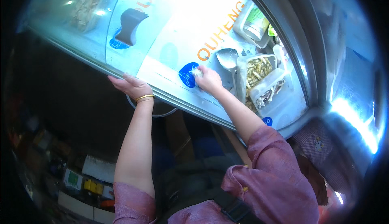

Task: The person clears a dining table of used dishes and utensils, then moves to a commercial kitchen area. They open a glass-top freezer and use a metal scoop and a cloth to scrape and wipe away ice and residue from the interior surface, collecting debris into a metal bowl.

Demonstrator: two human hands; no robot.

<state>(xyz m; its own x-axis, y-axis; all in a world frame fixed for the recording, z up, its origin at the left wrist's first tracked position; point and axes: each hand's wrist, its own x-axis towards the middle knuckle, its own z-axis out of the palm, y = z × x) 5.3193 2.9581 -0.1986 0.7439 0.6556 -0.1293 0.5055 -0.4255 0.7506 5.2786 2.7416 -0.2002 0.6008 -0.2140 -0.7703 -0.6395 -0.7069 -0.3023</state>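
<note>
My right hand [208,79] reaches into the lit display case and is closed on a small crumpled whitish wad [197,72]. It lies over the edge of a blue oval sticker [186,75] with writing. My left hand [130,84], palm turned up and fingers apart, rests at the case's front edge [170,95]; a gold bangle circles its wrist. Just right of my right hand, a metal spatula [227,59] lies on the case floor. Beside it, a clear plastic tub [242,69] holds small dried fish.
A smaller clear tub [281,97] holds whitish and dark pieces. A tin can [254,26] lies in a tub farther back. On the left, a grey curved handle [130,26] is fixed to the sliding glass, with another filled tub [89,6] behind. The case's metal frame [313,50] curves along the right.
</note>
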